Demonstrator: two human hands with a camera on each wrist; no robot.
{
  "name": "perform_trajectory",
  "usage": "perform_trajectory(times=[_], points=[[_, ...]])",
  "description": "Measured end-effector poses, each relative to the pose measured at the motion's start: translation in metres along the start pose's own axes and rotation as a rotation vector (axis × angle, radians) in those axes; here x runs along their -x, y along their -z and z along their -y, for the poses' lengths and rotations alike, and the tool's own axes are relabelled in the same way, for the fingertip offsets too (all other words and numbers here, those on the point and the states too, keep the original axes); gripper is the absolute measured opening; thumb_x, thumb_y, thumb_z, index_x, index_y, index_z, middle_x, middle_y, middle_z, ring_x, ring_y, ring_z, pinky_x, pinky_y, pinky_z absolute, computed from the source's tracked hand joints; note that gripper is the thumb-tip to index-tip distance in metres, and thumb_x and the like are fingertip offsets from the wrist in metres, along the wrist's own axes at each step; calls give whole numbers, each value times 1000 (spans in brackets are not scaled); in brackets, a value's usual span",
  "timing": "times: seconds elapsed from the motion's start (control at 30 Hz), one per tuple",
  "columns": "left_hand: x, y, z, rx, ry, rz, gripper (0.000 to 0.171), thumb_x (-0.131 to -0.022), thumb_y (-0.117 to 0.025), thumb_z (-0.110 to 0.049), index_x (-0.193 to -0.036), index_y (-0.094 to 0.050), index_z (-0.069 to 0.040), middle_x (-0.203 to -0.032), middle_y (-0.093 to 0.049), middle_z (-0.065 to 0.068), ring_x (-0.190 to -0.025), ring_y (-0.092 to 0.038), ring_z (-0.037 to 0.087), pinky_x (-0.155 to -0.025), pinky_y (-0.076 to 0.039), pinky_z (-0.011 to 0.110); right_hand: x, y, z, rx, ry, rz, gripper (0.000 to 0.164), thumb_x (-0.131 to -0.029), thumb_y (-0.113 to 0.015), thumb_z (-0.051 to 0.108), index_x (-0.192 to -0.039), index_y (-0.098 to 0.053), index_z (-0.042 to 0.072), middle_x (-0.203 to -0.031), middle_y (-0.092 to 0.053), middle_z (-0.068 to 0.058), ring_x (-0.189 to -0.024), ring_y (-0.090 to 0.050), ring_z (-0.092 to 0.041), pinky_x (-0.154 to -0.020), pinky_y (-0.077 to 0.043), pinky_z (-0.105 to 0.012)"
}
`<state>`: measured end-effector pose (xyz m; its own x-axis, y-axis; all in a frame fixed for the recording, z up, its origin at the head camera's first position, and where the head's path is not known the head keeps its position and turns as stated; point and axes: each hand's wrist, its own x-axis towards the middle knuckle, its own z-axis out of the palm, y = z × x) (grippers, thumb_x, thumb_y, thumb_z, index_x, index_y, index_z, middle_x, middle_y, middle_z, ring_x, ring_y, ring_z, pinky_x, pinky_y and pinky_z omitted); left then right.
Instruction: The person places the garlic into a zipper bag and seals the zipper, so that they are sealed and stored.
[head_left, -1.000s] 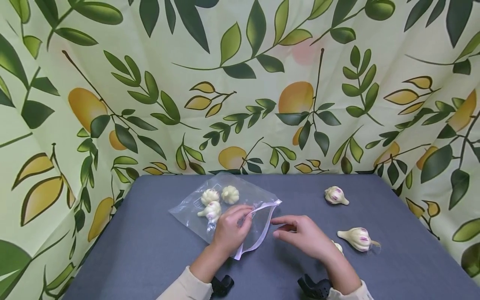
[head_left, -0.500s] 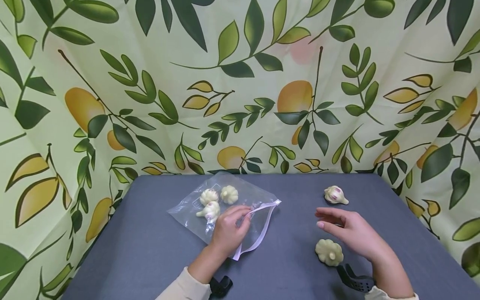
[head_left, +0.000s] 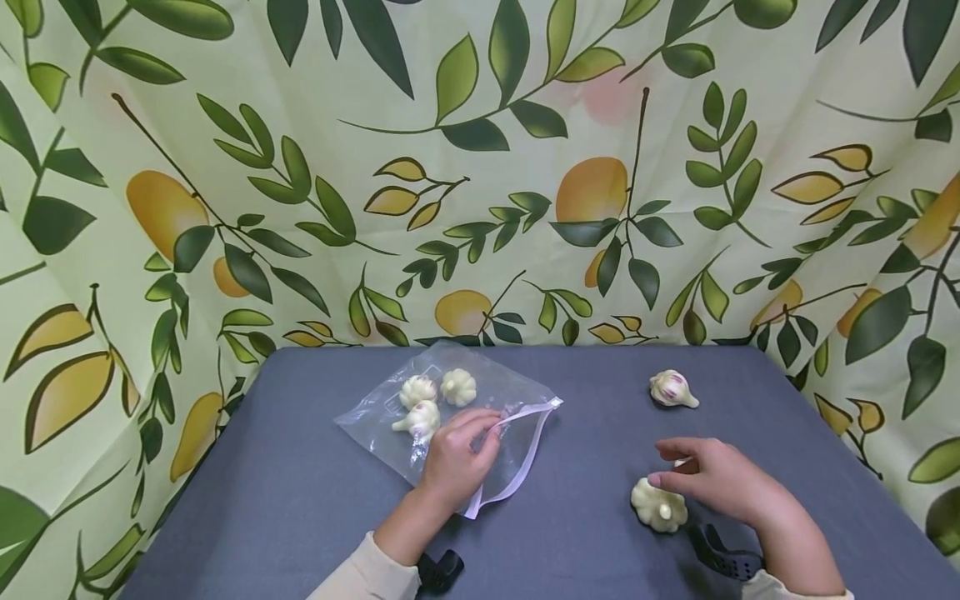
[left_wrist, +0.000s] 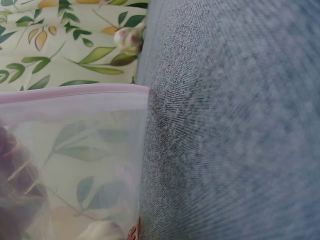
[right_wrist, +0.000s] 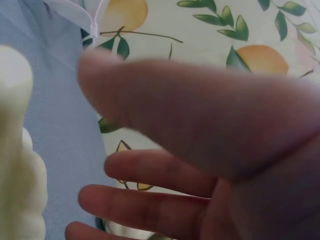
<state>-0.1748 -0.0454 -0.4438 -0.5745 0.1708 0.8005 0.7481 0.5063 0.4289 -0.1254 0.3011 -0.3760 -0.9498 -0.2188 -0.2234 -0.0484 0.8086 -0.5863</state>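
Observation:
My left hand [head_left: 457, 454] pinches the upper opening edge of a clear zip bag [head_left: 517, 450], whose pale pink zip strip [left_wrist: 75, 91] crosses the left wrist view. Three garlic bulbs [head_left: 422, 419] lie inside the bag, toward its far end. On the right, my right hand [head_left: 716, 479] hovers with thumb and fingers apart, holding nothing. Its thumb tip overlaps the edge of a loose garlic bulb [head_left: 658, 506] in the head view. That bulb [right_wrist: 20, 150] stands left of the spread fingers in the right wrist view. Another pale bulb is mostly hidden behind the right hand.
Farther back on the right lies a garlic bulb [head_left: 672, 389] with purple streaks. A grey cloth [head_left: 577, 542] covers the table. Leaf-and-fruit printed fabric [head_left: 480, 167] hangs behind it and along both sides.
My right hand has moved from beside the bag's mouth rightward, then down to the loose garlic bulb, which it earlier hid. My left hand keeps its hold on the bag.

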Motion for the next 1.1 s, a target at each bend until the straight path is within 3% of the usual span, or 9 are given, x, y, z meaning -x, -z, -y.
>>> perform_trajectory(times=[0.17,0.3,0.53,0.73,0.8,1.03,1.1], points=[[0,1,0,1,1,1,12,-83,-70,-5,-93,-77,-4,-97,-75,2,-95,-71,16,-89,-55,26,-2,-1,-5,-77,16,98,68,-85,-75,33,-134,-53,-9,-128,-60,-28,-109,-64,-40,-79,-57,-41],[0,1,0,0,4,1,12,-83,-70,-5,-92,-77,-4,-96,-75,2,-94,-71,16,-88,-56,26,-5,-6,-6,-62,-16,133,70,-81,-79,33,-134,-55,-5,-129,-60,-26,-110,-64,-40,-80,-57,-42],[1,1,-1,-2,2,4,11,-82,-71,-5,-92,-77,-6,-96,-75,2,-94,-71,15,-87,-56,25,-7,-10,-5,-58,-32,155,70,-82,-78,34,-133,-54,-7,-130,-58,-29,-110,-63,-43,-82,-57,-47],[0,1,0,-6,-4,-2,11,-82,-71,-5,-91,-77,-6,-96,-75,2,-93,-71,15,-86,-56,25,-11,-13,-5,6,-32,129,71,-80,-79,36,-132,-56,-6,-122,-64,-24,-113,-61,-40,-87,-53,-53],[0,1,0,-5,-4,-2,11,-82,-71,-5,-91,-77,-5,-96,-75,2,-93,-72,16,-87,-56,26,-10,-13,-4,30,-27,118,71,-80,-79,37,-132,-56,-6,-118,-66,-22,-111,-62,-37,-85,-53,-51],[0,1,0,-5,-10,-6,11,-82,-70,-5,-92,-77,-5,-96,-75,2,-93,-71,16,-86,-56,26,-9,-18,-3,-72,-136,139,79,-77,-82,35,-138,-50,-5,-121,-62,-24,-89,-62,-24,-54,-51,-39],[0,1,-1,-4,-9,-6,12,-82,-70,-5,-92,-77,-5,-96,-75,2,-93,-71,16,-86,-56,26,-9,-18,-2,-71,-128,145,79,-78,-81,35,-138,-50,-5,-119,-63,-24,-89,-63,-25,-56,-52,-39]])
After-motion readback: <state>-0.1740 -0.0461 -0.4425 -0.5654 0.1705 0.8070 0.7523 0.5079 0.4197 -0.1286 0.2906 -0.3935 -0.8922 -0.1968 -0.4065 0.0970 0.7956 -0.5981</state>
